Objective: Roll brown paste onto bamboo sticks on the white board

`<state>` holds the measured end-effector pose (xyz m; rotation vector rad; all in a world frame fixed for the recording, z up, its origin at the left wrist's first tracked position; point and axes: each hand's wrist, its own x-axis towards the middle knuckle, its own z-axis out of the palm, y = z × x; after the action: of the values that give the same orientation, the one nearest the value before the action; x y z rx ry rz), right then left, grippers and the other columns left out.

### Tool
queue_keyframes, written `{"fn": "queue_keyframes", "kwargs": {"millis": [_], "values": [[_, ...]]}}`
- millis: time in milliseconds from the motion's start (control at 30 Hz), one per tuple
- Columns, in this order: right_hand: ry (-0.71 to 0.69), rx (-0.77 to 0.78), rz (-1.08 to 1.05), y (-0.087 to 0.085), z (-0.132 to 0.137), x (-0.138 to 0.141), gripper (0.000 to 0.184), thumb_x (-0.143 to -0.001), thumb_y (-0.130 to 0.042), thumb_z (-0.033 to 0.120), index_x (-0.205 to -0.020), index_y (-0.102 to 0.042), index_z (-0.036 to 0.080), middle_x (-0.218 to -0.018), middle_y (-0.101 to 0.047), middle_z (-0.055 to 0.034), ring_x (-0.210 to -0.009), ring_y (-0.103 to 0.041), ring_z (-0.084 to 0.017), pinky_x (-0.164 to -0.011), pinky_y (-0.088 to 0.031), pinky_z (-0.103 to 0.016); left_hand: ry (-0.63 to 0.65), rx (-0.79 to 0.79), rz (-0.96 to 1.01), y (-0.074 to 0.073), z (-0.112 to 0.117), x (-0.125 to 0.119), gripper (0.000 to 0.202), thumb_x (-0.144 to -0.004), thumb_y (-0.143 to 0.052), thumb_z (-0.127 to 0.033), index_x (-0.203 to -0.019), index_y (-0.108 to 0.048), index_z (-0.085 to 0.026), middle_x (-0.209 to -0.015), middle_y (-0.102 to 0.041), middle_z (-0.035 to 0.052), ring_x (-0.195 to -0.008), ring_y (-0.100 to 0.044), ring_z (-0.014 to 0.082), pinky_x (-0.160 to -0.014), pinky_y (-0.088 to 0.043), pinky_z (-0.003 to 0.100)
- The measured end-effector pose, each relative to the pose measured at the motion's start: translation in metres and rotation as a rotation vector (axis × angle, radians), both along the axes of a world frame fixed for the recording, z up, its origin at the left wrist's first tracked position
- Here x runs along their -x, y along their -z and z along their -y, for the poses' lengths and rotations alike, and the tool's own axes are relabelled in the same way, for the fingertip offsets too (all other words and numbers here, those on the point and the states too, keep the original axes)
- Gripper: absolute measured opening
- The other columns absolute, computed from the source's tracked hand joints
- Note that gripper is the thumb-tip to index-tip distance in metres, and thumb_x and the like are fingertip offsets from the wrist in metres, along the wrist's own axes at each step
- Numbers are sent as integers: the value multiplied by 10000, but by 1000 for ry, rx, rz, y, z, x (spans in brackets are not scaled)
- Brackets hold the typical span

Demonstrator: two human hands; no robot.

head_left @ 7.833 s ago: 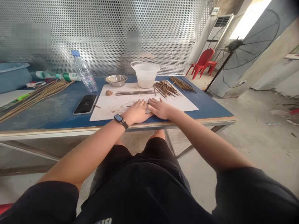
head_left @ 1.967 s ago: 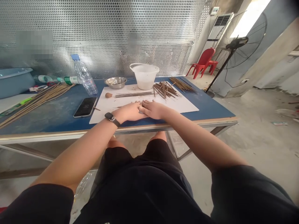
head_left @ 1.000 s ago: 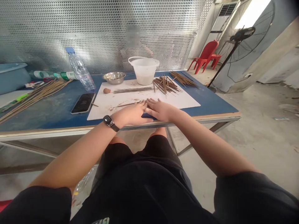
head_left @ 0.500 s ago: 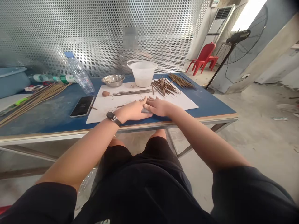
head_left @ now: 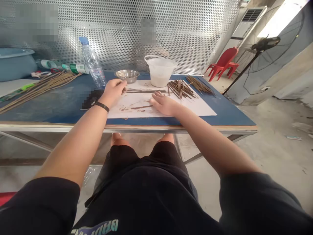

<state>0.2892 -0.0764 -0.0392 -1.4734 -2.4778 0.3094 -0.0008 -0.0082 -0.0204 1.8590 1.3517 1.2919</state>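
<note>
My left hand is raised at the left end of a row of thin brown sticks, its fingers curled. A brown lump seen earlier on the white board does not show, and my hand may hide it. My right hand lies flat on the board with its fingers apart, holding nothing. One thin brown stick lies just left of those fingers. A loose pile of short sticks sits beyond my right hand. A black phone is partly hidden by my left hand.
A steel bowl and a white plastic bucket stand behind the board. Long sticks and a water bottle are on the blue table to the left. A person sits behind a perforated metal screen.
My left hand has moved away from my right hand, toward the far left of the board. My right hand has shifted slightly, and the thin stick in front of it now shows.
</note>
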Motion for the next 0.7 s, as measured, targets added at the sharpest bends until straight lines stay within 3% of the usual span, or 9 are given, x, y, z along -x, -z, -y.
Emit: {"fn": "queue_keyframes", "kwargs": {"millis": [67, 133, 333, 467, 600, 700], "values": [[36, 0, 72, 1, -24, 22, 999, -1119, -139, 729, -1785, -265, -5, -1882, -159, -285, -1760, -44, -481, -1391, -87, -717, -9, 30, 118, 5, -4, 3, 355, -1010, -664, -554, -811, -649, -260, -739, -675, -13, -739, -607, 145, -759, -510, 361], [57, 33, 122, 3, -44, 39, 1006, -1110, -135, 741, -1811, -182, 22, -1900, -71, -258, -1762, 31, -470, -1383, -18, -736, -6, 28, 188, 10, -6, 5, 348, -1037, -636, -527, -825, -649, -253, -701, -630, -26, -706, -579, 126, -714, -468, 344], [142, 39, 224, 2, -77, 55, 962, -1116, -115, 689, -1826, -107, 40, -1922, 31, -191, -1741, 189, -452, -1383, 72, -703, -42, 46, 275, 18, -16, 4, 553, -998, -634, -761, -797, -631, -245, -674, -622, 4, -606, -560, 145, -609, -444, 332], [98, 60, 217, 2, -62, 47, 956, -1103, -74, 699, -1836, -140, 88, -1925, -6, -170, -1738, 178, -464, -1376, 50, -736, -60, 75, 279, 16, -17, 2, 526, -1027, -593, -739, -826, -648, -256, -704, -664, 45, -646, -624, 179, -599, -484, 317], [1, 84, 257, 6, -23, 30, 973, -1109, -79, 696, -1824, -131, 39, -1903, -20, -242, -1749, 142, -446, -1373, 64, -734, -67, 64, 270, 15, -16, 0, 524, -1051, -564, -723, -817, -640, -261, -718, -673, 55, -676, -648, 190, -611, -503, 308], [-37, 63, 229, 9, -2, 19, 1013, -1094, -31, 734, -1823, -131, 37, -1904, -47, -241, -1758, 114, -430, -1376, 48, -738, -33, 31, 280, 16, -16, -1, 559, -1068, -539, -737, -799, -623, -254, -702, -637, 40, -626, -603, 168, -613, -490, 305]]}}
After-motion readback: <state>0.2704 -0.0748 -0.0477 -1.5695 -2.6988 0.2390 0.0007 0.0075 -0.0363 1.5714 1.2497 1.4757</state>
